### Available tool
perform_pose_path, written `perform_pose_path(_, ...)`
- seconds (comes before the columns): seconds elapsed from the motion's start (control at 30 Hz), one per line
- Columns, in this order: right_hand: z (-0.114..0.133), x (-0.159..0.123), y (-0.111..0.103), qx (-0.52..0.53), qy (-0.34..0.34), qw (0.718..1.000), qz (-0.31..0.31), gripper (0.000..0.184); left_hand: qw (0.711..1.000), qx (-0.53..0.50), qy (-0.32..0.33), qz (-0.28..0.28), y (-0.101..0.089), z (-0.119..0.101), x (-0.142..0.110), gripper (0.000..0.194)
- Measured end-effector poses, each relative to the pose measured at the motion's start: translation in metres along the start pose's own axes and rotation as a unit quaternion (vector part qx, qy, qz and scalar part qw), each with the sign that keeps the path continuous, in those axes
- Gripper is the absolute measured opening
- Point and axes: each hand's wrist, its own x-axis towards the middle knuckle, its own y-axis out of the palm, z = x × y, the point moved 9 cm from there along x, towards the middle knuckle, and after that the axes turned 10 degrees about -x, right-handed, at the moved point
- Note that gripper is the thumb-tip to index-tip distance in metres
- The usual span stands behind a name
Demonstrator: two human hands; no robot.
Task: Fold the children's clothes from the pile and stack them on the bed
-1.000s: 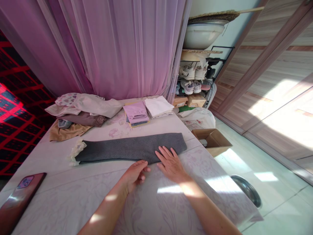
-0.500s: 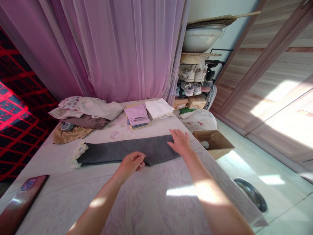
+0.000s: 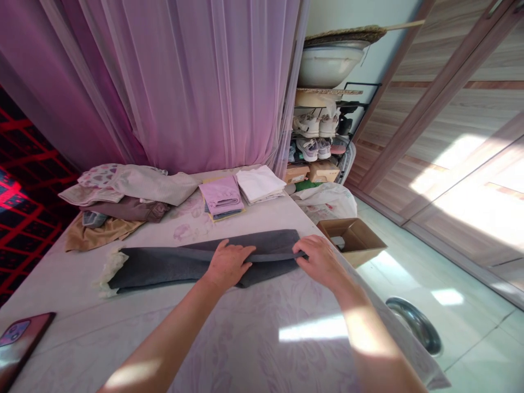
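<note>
Grey knit fabric lies in a long folded band across the near half of the bed, with lace trim at its left end. It looks soft, limp and fairly light, easiest to take by the folded edge. The left hand rests open and flat on top, while the right hand curls, gripping the upper layer's edge near the band's right end.

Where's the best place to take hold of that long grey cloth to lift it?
Take the grey cloth by its doubled-over right end, coming from the near side, where the right hand rests. The layers there make a thick edge to pinch, unlike the frilly white trim at the far left.
</note>
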Motion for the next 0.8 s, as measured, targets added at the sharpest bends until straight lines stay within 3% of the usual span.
perform_pose_path(0.13, -0.006, -0.016, -0.006, 0.032, 0.011, 0.996, 0.078, 0.029, 0.998, -0.034, 0.044, 0.038, 0.010, -0.015, -0.022, 0.022)
perform_pose_path(0.3, 0.016, -0.031, -0.010, 0.084, -0.062, 0.979, 0.175, 0.029, 0.989, -0.097, 0.069, 0.082, 0.015, -0.024, -0.036, 0.017)
perform_pose_path(0.5, 0.010, -0.034, -0.014, 0.061, -0.033, 0.979, 0.194, 0.028, 0.972, -0.131, 0.066, 0.185, 0.019, -0.039, -0.029, 0.026)
perform_pose_path(0.7, 0.003, -0.032, -0.016, 0.056, -0.014, 0.978, 0.201, 0.034, 0.970, -0.127, 0.026, 0.204, 0.025, -0.037, -0.008, 0.051)
perform_pose_path(0.8, 0.002, -0.031, -0.018, 0.067, -0.019, 0.979, 0.191, 0.035, 0.966, -0.142, 0.001, 0.216, 0.032, -0.035, 0.007, 0.051)
